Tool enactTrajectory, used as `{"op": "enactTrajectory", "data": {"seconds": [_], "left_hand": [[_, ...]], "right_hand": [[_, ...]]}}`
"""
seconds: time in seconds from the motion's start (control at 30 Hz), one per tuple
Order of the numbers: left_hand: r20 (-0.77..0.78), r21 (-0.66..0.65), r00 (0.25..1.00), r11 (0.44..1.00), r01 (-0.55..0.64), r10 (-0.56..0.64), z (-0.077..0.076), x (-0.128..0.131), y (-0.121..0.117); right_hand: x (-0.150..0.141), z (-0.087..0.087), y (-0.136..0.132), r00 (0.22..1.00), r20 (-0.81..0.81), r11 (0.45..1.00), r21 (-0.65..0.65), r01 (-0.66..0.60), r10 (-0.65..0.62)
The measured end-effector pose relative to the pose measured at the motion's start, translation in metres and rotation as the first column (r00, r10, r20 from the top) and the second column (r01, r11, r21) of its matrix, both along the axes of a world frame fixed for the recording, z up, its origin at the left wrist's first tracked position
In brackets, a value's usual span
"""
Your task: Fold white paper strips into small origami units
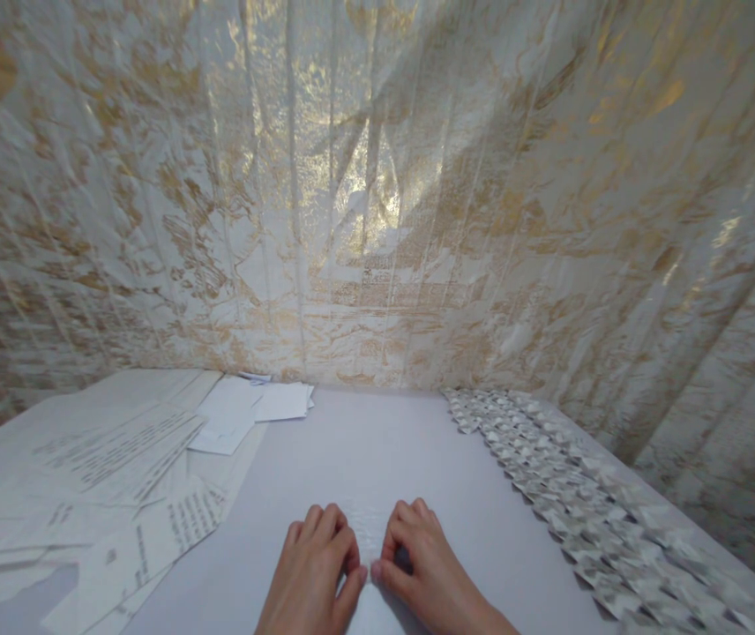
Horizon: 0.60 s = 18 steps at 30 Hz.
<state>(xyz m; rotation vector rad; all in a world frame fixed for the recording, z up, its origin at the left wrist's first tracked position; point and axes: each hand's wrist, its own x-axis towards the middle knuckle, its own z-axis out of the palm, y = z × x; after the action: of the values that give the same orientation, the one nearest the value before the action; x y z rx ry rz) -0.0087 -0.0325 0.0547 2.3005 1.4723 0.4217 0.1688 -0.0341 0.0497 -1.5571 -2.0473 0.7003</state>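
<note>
At the bottom centre of the head view, my left hand (pixel 319 564) is closed, its thumb and index fingertips pinched together. My right hand (pixel 422 563) mirrors it, also closed in a pinch. The two sets of fingertips nearly meet, low over the table. Something small and whitish seems to lie between them, but it is too faint to name. Both hands are above the pale tabletop (pixel 377 450), where a glossy streak shows between them.
Rows of small folded paper pieces (pixel 582 503) run along the table's right side. Loose printed sheets (pixel 139 538) overlap on the left. Blank white paper slips (pixel 228 414) lie at the back left. A white and gold patterned curtain (pixel 364 194) hangs behind the table.
</note>
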Motion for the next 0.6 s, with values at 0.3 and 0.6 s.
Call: {"op": "enactTrajectory", "data": {"seconds": [0.3,0.6], "left_hand": [[0.043,0.027,0.999,0.999,-0.027,0.026,-0.003,0.001,-0.002],[0.094,0.007,0.995,1.000,0.016,-0.017,-0.006,-0.002,0.000]], "right_hand": [[0.008,0.003,0.001,0.997,-0.021,0.997,-0.028,-0.076,0.076],[0.014,0.005,0.001,0.982,0.004,0.982,-0.023,-0.189,0.189]]}}
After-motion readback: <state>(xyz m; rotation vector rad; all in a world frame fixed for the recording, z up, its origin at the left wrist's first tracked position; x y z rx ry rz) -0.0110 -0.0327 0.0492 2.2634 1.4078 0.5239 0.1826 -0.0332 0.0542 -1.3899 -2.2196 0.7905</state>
